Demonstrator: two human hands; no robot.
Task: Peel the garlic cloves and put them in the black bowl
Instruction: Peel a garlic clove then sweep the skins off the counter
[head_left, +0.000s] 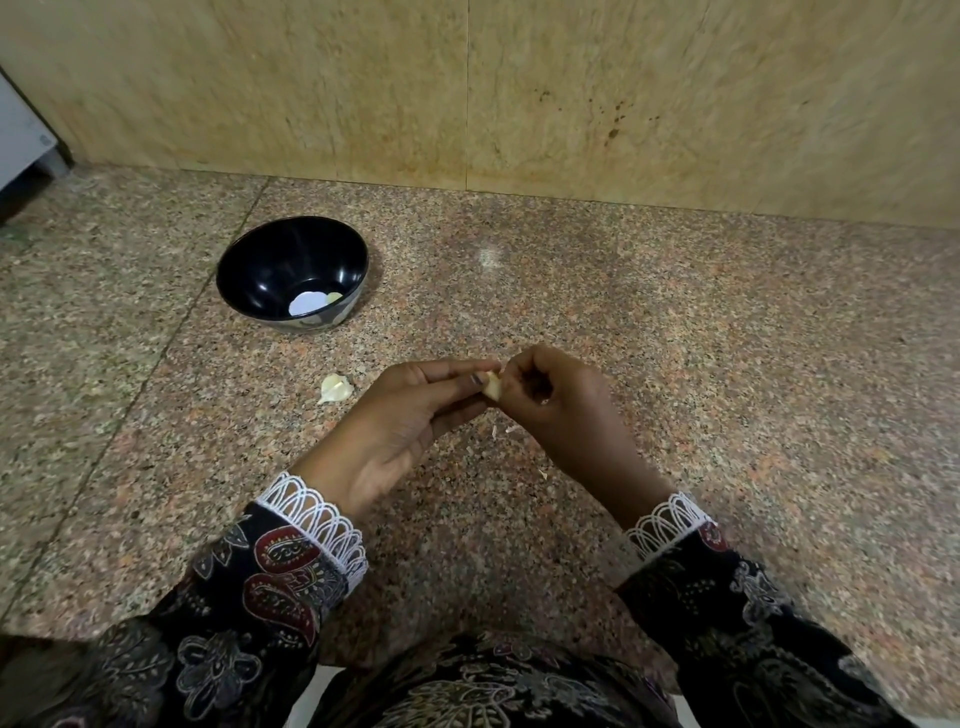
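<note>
From the head camera, the left hand (400, 415) and the right hand (550, 400) meet above the speckled pink-grey granite counter (727, 364), both pinching one small pale garlic clove (492, 387) between their fingertips, the left apparently steadying it so the right can pick at its skin. The glossy black round bowl (260, 249) stands well apart to the upper left with a pale peeled piece (333, 298) already inside. Another whitish garlic clove (335, 388) lies on the counter between bowl and hands, probably waiting its turn.
</note>
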